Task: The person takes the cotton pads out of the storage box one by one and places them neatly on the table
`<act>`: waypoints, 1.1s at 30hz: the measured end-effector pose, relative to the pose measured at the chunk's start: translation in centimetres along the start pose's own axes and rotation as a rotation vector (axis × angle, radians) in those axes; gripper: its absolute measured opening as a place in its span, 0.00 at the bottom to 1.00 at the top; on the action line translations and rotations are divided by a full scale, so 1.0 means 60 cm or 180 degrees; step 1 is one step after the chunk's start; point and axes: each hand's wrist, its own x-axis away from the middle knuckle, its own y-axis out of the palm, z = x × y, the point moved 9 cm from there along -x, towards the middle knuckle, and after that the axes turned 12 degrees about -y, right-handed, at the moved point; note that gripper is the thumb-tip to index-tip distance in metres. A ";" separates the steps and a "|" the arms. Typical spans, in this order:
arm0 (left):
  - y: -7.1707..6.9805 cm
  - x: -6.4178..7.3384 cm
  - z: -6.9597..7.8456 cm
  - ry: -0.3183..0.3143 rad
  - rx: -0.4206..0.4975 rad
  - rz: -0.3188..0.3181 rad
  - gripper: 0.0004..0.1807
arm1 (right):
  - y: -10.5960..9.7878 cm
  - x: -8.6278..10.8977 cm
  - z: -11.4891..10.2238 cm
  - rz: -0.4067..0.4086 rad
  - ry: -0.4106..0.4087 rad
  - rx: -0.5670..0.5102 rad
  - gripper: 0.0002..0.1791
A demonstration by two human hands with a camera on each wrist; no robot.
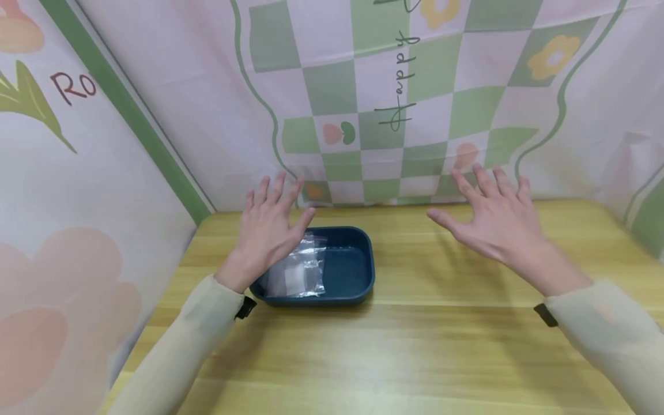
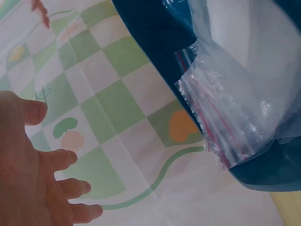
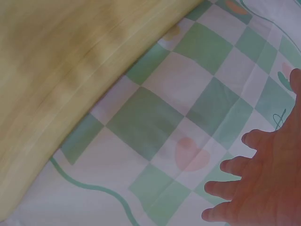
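A dark blue rectangular tray stands on the wooden table, left of centre. Inside its left part lie clear zip bags; in the left wrist view the zip bags show red seal lines, and something white is within them. My left hand is held above the tray's left side with fingers spread, partly covering the bags in the head view. To the right, my right hand hovers over the table with its fingers spread and holds nothing.
The wooden table ends at the back against a hanging cloth with green and white checks. Another printed cloth hangs along the left side. Dark bands sit at both wrists.
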 end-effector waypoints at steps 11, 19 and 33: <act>0.001 0.031 -0.016 -0.0061 0.0096 -0.0018 0.43 | 0.003 0.028 -0.011 0.0008 -0.0019 -0.0056 0.55; 0.015 0.043 -0.019 -0.0077 0.0077 -0.0063 0.44 | 0.008 0.049 -0.005 0.0023 0.0015 -0.0097 0.53; 0.027 0.070 -0.027 -0.0041 0.0136 -0.0018 0.43 | 0.020 0.074 -0.003 0.0105 -0.0043 -0.0042 0.53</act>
